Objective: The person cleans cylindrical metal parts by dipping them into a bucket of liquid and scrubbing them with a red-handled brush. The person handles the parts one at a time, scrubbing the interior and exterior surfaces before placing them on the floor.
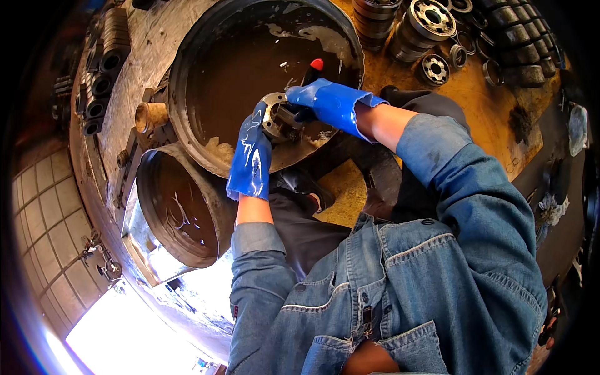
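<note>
Both my hands wear blue rubber gloves. My left hand (251, 150) is closed on the near left side of a round grey metal part (273, 100) with an open middle, tilted over a large round basin (177, 115) of brown liquid. At the part's right side, my right hand (325, 103) is wrapped round a black-handled tool with a red end (317, 64). That red end sticks up past the glove. The tool's working end is hidden by the hand and the part, so its kind does not show.
A smaller round container (219, 222) with dark liquid stands at the near left. Stacked round metal parts (431, 19) and loose rings (458, 56) lie at the far right, beside rows of dark cylindrical pieces (522, 47). More cylindrical pieces (100, 84) line the left edge.
</note>
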The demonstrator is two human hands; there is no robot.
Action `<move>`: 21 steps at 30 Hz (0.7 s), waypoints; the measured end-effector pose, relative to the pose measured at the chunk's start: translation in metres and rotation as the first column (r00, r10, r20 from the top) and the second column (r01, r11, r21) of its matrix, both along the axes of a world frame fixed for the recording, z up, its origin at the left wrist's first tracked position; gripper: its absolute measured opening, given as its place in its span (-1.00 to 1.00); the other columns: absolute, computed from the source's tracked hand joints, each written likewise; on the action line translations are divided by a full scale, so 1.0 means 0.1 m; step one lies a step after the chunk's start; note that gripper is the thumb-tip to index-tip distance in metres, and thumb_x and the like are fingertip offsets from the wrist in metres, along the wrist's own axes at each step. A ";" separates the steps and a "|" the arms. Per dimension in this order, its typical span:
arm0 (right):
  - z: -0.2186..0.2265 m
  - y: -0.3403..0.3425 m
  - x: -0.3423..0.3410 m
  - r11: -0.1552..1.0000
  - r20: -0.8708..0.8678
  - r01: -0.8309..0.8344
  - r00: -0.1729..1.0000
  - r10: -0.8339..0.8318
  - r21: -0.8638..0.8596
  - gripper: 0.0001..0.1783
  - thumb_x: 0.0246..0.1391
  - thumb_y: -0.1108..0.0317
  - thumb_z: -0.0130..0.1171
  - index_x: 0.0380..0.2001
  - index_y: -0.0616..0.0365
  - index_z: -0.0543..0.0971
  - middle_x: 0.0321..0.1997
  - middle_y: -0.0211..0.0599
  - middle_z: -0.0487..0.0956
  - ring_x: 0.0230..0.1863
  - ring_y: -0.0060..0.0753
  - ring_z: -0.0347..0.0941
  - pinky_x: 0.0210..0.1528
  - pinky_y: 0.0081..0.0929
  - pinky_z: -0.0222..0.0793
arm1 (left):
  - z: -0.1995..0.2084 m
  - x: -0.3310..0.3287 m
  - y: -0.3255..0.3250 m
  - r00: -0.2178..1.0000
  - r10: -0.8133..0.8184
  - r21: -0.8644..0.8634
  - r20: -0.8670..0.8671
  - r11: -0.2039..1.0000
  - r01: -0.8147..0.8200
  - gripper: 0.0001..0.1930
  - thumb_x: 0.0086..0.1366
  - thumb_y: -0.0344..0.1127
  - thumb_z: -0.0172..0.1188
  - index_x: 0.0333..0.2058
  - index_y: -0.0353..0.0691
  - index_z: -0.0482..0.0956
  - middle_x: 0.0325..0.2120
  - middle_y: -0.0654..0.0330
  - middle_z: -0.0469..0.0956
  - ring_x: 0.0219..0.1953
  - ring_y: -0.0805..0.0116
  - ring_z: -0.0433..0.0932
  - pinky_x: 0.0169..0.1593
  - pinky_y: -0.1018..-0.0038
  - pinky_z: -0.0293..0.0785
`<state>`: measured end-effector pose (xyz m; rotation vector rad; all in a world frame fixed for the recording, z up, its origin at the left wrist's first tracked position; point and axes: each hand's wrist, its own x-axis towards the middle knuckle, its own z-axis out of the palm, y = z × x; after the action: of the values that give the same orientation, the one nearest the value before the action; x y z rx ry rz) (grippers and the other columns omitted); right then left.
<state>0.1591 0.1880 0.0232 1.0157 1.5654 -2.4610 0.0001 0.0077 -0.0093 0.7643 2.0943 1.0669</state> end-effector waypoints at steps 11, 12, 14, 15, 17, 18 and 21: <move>-0.19 0.06 -0.26 -0.252 0.402 -0.316 0.653 0.642 0.915 -0.71 0.26 0.26 0.19 0.03 -0.06 0.61 -0.27 -0.16 0.68 -0.28 0.00 0.67 -0.22 -0.20 0.62 | 0.17 0.05 0.01 0.994 0.056 0.021 0.098 0.998 -0.059 -0.56 0.42 -0.17 0.25 0.13 -0.37 0.60 -0.10 0.02 0.69 -0.05 0.21 0.66 0.09 0.36 0.56; -0.20 0.06 -0.24 -0.230 0.372 -0.297 0.636 0.676 0.927 -0.70 0.28 0.23 0.16 0.06 -0.06 0.60 -0.28 -0.14 0.68 -0.31 -0.01 0.67 -0.22 -0.18 0.62 | 0.18 0.06 -0.01 0.993 0.061 0.022 0.098 0.998 -0.063 -0.56 0.42 -0.16 0.25 0.13 -0.37 0.60 -0.10 0.02 0.69 -0.05 0.21 0.66 0.09 0.36 0.56; -0.16 0.07 -0.23 -0.184 0.308 -0.261 0.601 0.738 0.948 -0.66 0.33 0.19 0.12 0.11 -0.06 0.58 -0.31 -0.10 0.67 -0.36 -0.01 0.66 -0.20 -0.16 0.62 | 0.18 0.07 -0.04 0.993 0.063 0.014 0.096 0.998 -0.065 -0.55 0.43 -0.16 0.24 0.13 -0.37 0.60 -0.10 0.02 0.69 -0.05 0.21 0.66 0.09 0.36 0.56; -0.08 0.08 -0.19 -0.089 0.286 -0.321 0.642 0.711 0.943 -0.64 0.38 0.12 0.06 0.15 -0.06 0.54 -0.36 -0.07 0.65 -0.42 -0.04 0.64 -0.23 -0.15 0.61 | 0.18 0.08 -0.05 0.993 0.067 0.012 0.095 0.998 -0.068 -0.55 0.43 -0.15 0.24 0.13 -0.37 0.60 -0.10 0.02 0.69 -0.05 0.21 0.66 0.09 0.36 0.56; -0.04 0.09 -0.21 0.030 0.234 -0.347 0.693 0.682 0.937 -0.62 0.40 0.09 0.04 0.17 -0.05 0.52 -0.37 -0.06 0.65 -0.40 -0.04 0.65 -0.23 -0.14 0.60 | 0.18 0.09 -0.06 0.993 0.073 0.012 0.093 0.997 -0.074 -0.55 0.43 -0.15 0.23 0.13 -0.37 0.60 -0.10 0.02 0.69 -0.05 0.21 0.66 0.09 0.36 0.56; -0.03 0.09 -0.24 0.093 0.209 -0.355 0.721 0.661 0.930 -0.61 0.41 0.08 0.03 0.17 -0.05 0.51 -0.38 -0.06 0.65 -0.39 -0.04 0.65 -0.23 -0.14 0.60 | 0.18 0.10 -0.07 0.993 0.073 0.011 0.092 0.997 -0.075 -0.55 0.43 -0.14 0.23 0.13 -0.37 0.60 -0.09 0.02 0.69 -0.05 0.21 0.66 0.09 0.36 0.56; -0.20 0.05 -0.24 0.011 0.195 -0.245 0.797 0.572 0.969 -0.66 0.36 0.04 0.12 0.04 -0.08 0.64 -0.27 -0.13 0.71 -0.22 -0.03 0.69 -0.14 -0.17 0.62 | 0.21 0.11 -0.06 0.993 0.076 0.012 0.094 0.997 -0.077 -0.54 0.43 -0.13 0.23 0.14 -0.37 0.60 -0.09 0.03 0.69 -0.05 0.21 0.65 0.09 0.37 0.55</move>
<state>0.1348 0.1929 0.0031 -0.0084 3.0733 -0.8517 0.0113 0.0017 0.0118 0.6332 2.0522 1.1391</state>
